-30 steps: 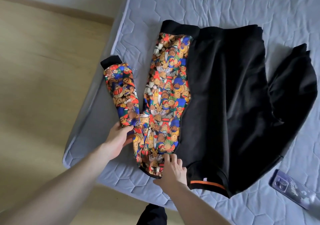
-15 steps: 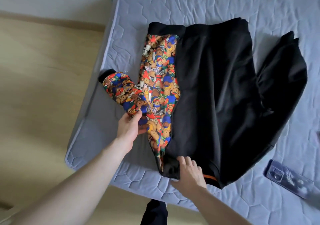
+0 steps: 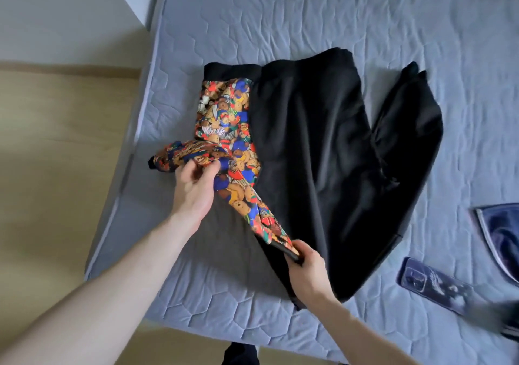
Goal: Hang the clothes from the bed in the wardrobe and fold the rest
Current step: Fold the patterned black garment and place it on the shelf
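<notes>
Now my left hand (image 3: 193,190) pinches the bear-print sleeve (image 3: 185,156), swung further inward than half a second ago, while my right hand (image 3: 307,269) has closed on the sweatshirt (image 3: 309,154) collar edge, lifting it near the mattress (image 3: 224,27) front-left corner.

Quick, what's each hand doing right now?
Left hand: closed on the bear-print sleeve.
Right hand: closed on the sweatshirt's near edge.

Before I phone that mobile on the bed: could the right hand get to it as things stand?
Probably yes, but not freely: the right hand is gripping the sweatshirt hem. The phone lies uncovered on the mattress to that hand's right, nothing between.
</notes>
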A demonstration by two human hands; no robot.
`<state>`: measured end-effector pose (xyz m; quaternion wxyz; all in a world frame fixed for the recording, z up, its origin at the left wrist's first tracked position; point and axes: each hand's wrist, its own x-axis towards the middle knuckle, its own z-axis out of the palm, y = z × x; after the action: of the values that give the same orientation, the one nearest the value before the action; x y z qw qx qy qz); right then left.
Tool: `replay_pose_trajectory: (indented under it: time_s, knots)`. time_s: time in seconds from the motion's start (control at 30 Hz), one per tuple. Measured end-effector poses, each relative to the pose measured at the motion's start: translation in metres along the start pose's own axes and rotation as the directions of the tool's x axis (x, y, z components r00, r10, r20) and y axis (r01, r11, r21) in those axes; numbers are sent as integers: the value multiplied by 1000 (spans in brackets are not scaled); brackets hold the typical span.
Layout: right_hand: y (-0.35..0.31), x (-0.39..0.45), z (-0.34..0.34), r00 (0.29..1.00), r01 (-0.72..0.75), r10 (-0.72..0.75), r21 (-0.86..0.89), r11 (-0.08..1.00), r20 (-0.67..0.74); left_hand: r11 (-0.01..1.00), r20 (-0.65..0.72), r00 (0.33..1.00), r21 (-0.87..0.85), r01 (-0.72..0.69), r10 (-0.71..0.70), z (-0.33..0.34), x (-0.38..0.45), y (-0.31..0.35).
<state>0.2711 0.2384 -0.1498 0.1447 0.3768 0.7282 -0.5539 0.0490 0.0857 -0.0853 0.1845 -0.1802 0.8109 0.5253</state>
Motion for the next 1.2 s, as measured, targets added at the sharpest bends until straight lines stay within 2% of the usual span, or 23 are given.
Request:
replay_pose_trajectory:
  time_s: [0.1,0.2,0.33,0.4,0.47,0.53,0.57,0.6,0.7,0.73,0.83,0.9,0.97,1.07,1.13,1.2]
  knots:
    - [-4,6,-47,999,17,-14,69,998,-39,980,77,981,78,-185,179,45,-5,43]
    - [-3,9,-88,999,-16,21,128,992,-33,881,173,895,178,-439,411,104,-14,86]
    - [4,9,-135,996,-81,89,230,970,-26,668,322,723,280,-690,612,191,-29,133]
    - [10,11,-154,990,-120,138,290,949,-41,514,412,620,348,-785,668,233,-36,149]
    - [20,14,-171,982,-155,182,310,938,-59,352,515,512,380,-855,688,277,-41,158]
    - [32,18,-181,973,-186,219,313,931,-74,246,617,454,396,-885,643,315,-46,159]
    - [38,20,-187,967,-205,242,311,928,-83,220,656,459,417,-882,599,335,-47,156]
    - [43,23,-191,961,-224,261,297,928,-91,223,675,495,453,-864,547,350,-48,151]
    - [65,32,-200,946,-267,300,230,936,-123,362,670,670,567,-740,320,386,-52,123]
    - [72,34,-202,938,-290,323,228,930,-124,400,658,708,594,-698,257,389,-53,110]
    - [87,35,-203,908,-382,411,245,891,-78,432,625,751,629,-647,215,373,-53,70]
    - [91,36,-202,903,-406,416,110,907,-104,452,583,776,640,-621,241,349,-43,48]
    - [85,40,-201,915,-345,329,-33,938,-232,496,495,830,669,-553,258,319,-26,38]
    - [55,57,-207,911,-66,-11,-172,983,-412,578,337,913,708,-406,228,275,9,36]
    - [35,80,-209,903,47,-177,-319,947,-391,646,237,952,700,-304,191,248,34,39]
    - [18,108,-208,919,19,-162,-369,929,-359,723,153,977,658,-211,146,225,58,44]
